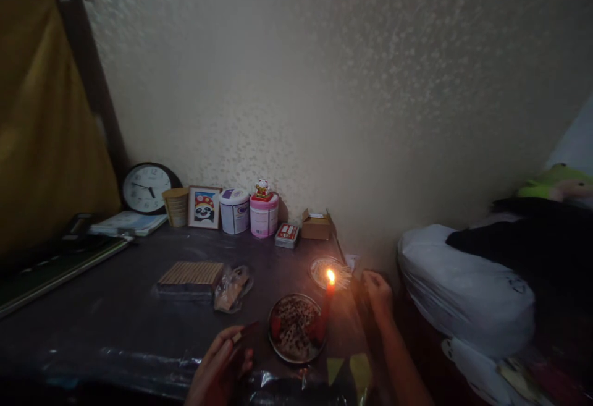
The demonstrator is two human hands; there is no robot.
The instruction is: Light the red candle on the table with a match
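Nearest to us, our left hand (pixel 220 366) curls loosely around a small dark flat piece (pixel 244 333), thumb and fingers pinching its lower end while its top points toward a round metal dish (pixel 296 328). The dish sits just beside the hand on the dark table (pixel 115 307), filled with something speckled we cannot make out. A lit red candle (pixel 328 298) stands at the dish's right edge, its flame the only bright spot. Our right hand (pixel 377 291) reaches past the candle at the table's right edge, fingers bent; in this gloom we cannot tell whether it grips anything. Just behind the flame lies a shallow glass plate (pixel 331 272). To the left, a flat box of sticks (pixel 191 277) lies beside a crumpled clear bag (pixel 233 287). Against the wall stand a clock (pixel 147 188), a panda picture (pixel 204 207), a white tin (pixel 234 210), a pink tin (pixel 264 214) and a small carton (pixel 317 225).
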